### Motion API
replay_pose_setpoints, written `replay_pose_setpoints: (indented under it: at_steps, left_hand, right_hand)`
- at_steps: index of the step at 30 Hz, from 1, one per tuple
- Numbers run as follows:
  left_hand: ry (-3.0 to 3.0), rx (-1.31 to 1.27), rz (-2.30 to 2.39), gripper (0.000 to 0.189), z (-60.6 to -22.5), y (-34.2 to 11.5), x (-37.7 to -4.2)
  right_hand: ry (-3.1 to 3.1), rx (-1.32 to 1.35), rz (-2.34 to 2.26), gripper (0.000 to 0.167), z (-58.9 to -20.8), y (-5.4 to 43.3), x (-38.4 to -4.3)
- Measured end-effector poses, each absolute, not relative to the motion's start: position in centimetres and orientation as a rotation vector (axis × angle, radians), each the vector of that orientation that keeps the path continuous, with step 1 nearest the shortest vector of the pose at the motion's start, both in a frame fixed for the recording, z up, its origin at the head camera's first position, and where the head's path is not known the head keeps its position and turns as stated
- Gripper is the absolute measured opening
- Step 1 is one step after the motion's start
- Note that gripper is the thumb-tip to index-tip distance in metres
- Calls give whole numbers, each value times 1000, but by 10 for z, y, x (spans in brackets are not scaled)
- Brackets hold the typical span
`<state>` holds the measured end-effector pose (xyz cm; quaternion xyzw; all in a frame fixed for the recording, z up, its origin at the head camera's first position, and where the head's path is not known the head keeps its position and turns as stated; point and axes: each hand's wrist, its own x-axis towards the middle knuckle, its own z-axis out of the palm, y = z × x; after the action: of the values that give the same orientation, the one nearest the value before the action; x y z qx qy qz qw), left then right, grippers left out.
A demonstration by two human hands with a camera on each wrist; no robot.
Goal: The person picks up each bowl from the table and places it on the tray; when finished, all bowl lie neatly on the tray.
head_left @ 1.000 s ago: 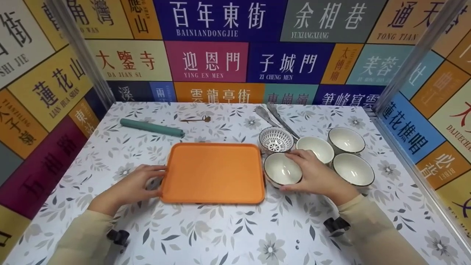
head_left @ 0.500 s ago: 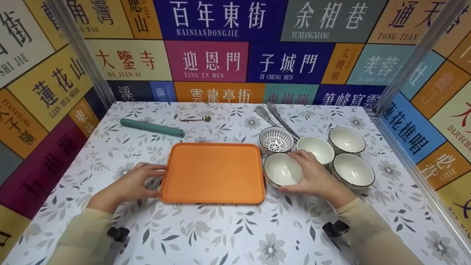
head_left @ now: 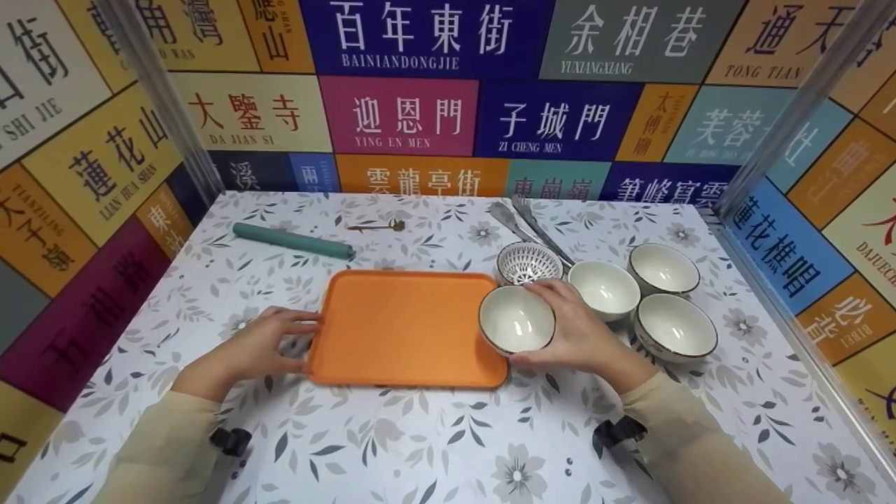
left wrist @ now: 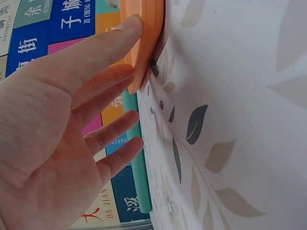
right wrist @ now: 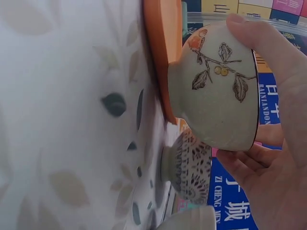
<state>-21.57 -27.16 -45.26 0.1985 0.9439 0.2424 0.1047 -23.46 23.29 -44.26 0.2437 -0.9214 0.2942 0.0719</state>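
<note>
My right hand (head_left: 584, 339) grips a cream bowl (head_left: 516, 320) by its side, thumb at the near rim and fingers at the far rim. In the right wrist view this bowl (right wrist: 216, 86) shows painted leaves and berries, and its foot overlaps the edge of the orange tray (right wrist: 163, 43). From the head view, the bowl covers the right edge of the orange tray (head_left: 406, 329). At that tray's left edge is my left hand (head_left: 259, 350), fingers extended. The left wrist view has its thumb and index fingertips right at the tray's rim (left wrist: 144, 48), with the other fingers spread apart.
Right of the tray stand a black-and-white patterned bowl (head_left: 529, 264) and several cream bowls (head_left: 603, 290). Behind them lie metal utensils, a fork among them (head_left: 535, 227). A green roll (head_left: 292, 240) and a small gold spoon (head_left: 378, 226) lie at the back. Printed panels enclose the table.
My right hand has lifted the cream bowl and carried it left, from beside the tray to over its right edge. The left hand has stayed at the tray's left edge.
</note>
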Motion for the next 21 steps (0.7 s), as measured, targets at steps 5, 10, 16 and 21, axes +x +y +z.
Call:
replay_pose_setpoints:
  at_steps: [5, 10, 16, 21]
  left_hand:
    - [2789, 597, 726, 67, -453, -271, -216]
    - [2818, 654, 705, 65, -452, -269, -216]
    - [2822, 595, 712, 64, -450, -266, -218]
    - [2816, 552, 736, 66, -451, -266, -217]
  right_hand:
    - [-2769, 741, 897, 118, -440, 211, -241]
    - [-2803, 727, 952, 118, -439, 185, -250]
    - [-2806, 740, 956, 118, -443, 152, -263]
    - [-2797, 761, 939, 119, -446, 125, -273]
